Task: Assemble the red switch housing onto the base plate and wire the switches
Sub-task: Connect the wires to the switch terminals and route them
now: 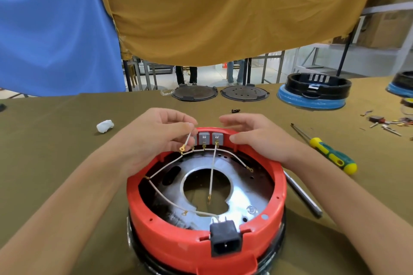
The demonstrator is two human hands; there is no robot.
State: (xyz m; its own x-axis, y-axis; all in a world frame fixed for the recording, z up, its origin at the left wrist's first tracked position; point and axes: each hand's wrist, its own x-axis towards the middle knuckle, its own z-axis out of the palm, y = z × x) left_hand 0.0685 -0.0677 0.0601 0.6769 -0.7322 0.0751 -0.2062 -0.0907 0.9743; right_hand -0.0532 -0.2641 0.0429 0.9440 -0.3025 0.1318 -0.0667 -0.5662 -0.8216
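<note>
Nearest the camera, a black power socket (225,239) sat in the red switch housing (178,245) on the counter (55,152). At its far rim, the left hand (156,138) pinched a white wire (188,138) beside the grey switches (210,137); the right hand (257,136) rested there, fingers relaxed. A screwdriver (330,153) lay to the right.

Both bare forearms reach forward and inward, the left hand (156,134) raised with thumb and forefinger pinched together and the other fingers curled, the right hand (257,136) lying palm down, its fingers loosely extended toward the left, thumb tucked beneath
</note>
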